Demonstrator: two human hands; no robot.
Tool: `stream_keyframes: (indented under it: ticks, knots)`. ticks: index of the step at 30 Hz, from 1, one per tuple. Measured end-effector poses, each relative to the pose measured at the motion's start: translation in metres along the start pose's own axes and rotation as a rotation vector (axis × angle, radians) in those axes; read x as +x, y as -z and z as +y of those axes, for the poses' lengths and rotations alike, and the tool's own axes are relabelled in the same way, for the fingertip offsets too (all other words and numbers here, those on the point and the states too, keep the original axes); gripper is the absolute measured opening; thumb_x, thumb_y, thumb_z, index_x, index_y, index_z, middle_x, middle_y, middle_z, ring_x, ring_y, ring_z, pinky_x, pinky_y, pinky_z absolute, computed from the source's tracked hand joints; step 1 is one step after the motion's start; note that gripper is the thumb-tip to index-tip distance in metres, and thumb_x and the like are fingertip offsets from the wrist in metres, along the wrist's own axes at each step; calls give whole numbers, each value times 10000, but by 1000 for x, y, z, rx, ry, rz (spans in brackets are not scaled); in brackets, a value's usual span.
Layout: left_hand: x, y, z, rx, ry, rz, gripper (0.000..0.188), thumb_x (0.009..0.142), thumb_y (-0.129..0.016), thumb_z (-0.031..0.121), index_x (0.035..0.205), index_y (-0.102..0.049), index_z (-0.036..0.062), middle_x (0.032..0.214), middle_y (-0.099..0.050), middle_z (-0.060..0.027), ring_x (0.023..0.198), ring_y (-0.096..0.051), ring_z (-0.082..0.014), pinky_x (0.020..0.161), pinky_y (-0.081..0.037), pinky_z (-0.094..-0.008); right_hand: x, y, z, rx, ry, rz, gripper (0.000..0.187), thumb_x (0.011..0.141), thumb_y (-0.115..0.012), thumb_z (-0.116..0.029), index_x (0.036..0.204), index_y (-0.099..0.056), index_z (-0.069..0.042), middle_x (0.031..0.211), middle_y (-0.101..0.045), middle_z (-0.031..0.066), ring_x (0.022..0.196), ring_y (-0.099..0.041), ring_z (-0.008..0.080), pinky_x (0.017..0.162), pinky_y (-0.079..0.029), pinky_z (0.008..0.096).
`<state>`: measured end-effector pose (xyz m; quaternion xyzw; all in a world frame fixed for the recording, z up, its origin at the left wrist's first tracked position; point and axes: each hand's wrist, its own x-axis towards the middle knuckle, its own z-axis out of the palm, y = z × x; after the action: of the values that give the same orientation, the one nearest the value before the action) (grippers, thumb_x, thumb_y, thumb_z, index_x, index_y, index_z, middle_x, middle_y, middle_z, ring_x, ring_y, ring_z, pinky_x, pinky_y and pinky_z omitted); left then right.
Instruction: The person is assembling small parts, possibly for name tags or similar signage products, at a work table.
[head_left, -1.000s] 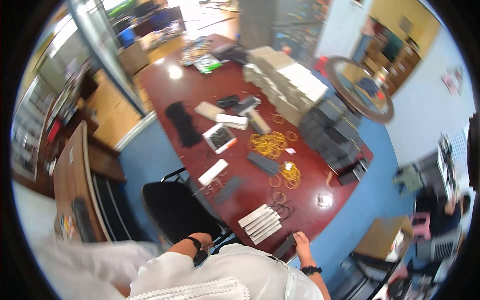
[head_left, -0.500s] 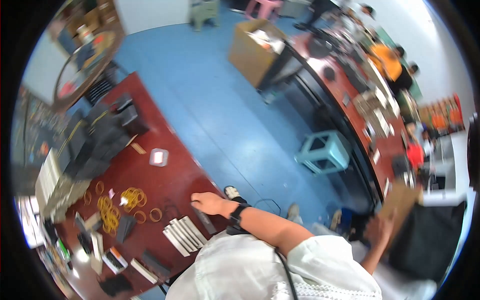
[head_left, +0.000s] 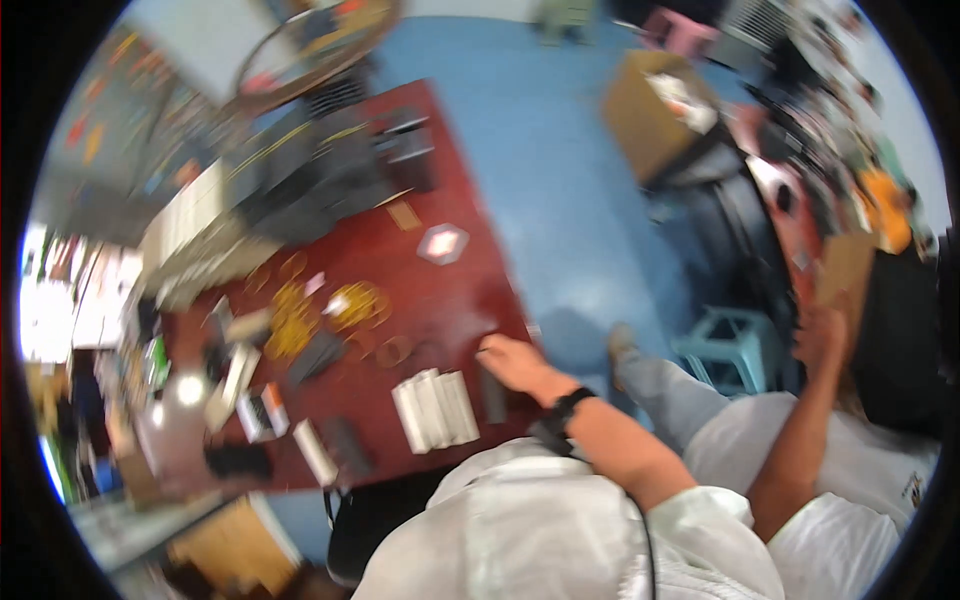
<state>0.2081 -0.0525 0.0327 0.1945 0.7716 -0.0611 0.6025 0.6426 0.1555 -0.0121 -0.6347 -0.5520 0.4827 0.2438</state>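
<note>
My right hand [head_left: 515, 365], with a dark watch on its wrist, is over the right part of the dark red table [head_left: 440, 310]. Its fingers are curled together at the far end of a flat dark grey strip [head_left: 493, 398], which points back toward my body. Blur hides exactly how they grip it. Left of the strip, several white bars [head_left: 435, 410] lie side by side. Further left are a grey block [head_left: 346, 446] and a single white bar [head_left: 315, 452]. Yellow rings [head_left: 360, 304] lie in heaps beyond them. My left hand is out of view.
Dark grey stacks [head_left: 310, 165] and pale stacks [head_left: 195, 215] fill the table's far left. Near the far edge lies a small whitish tray [head_left: 442, 243]. Close on my right, a co-worker's hand [head_left: 825, 335] holds brown cardboard [head_left: 845, 275]. A light blue stool [head_left: 725, 345] stands beyond.
The whole view has swung, so the table now sits further right and higher. My right hand stays at the dark strip's far end, and the strip keeps its place beside the white bars.
</note>
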Motion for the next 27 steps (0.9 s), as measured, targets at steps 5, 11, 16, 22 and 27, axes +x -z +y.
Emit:
stream_keyframes:
  ticks: [5, 11, 16, 22, 27]
  knots:
    - [-41, -3, -68, -253, 20, 222, 296, 881, -669, 278, 786, -635, 0, 715, -676, -120, 584, -635, -167, 543, -523, -282, 5, 10, 2, 58, 133, -80, 200, 950, -563, -238, 972, -570, -40, 867, -604, 166, 821, -604, 307, 760, -469, 400]
    - [-99, -70, -186, -257, 276, 1274, 534, 841, -695, 519, 891, -590, -3, 802, -659, -160, 644, -625, -257, 674, -503, -390, 8, 16, 11, 168, 133, -169, 180, 967, -543, -193, 907, -558, -24, 775, -535, 41, 743, -512, 135, 719, -446, 299]
    - [-64, -102, -189, -880, 138, 919, 766, 814, -621, 683, 1047, -619, -47, 731, -626, -142, 478, -575, -220, 479, -478, -333, 12, 23, 14, 250, 84, -224, 189, 983, -521, -204, 855, -567, -74, 772, -559, -27, 747, -502, 80, 705, -421, 256]
    - [-11, -60, -162, -948, -134, 899, 549, 799, -722, 434, 1053, -685, -51, 906, -709, -168, 782, -694, -271, 715, -529, -342, 3, 34, 2, 335, 39, -247, 197, 985, -497, -216, 869, -573, -77, 846, -640, 20, 777, -544, 100, 745, -418, 259]
    - [-14, -62, -171, -844, -63, 928, 425, 773, -701, 267, 1058, -687, -47, 988, -714, -200, 925, -696, -302, 833, -514, -370, -49, 53, -30, 291, 84, -217, 201, 985, -486, -215, 872, -568, -71, 849, -645, 39, 750, -532, 90, 721, -403, 250]
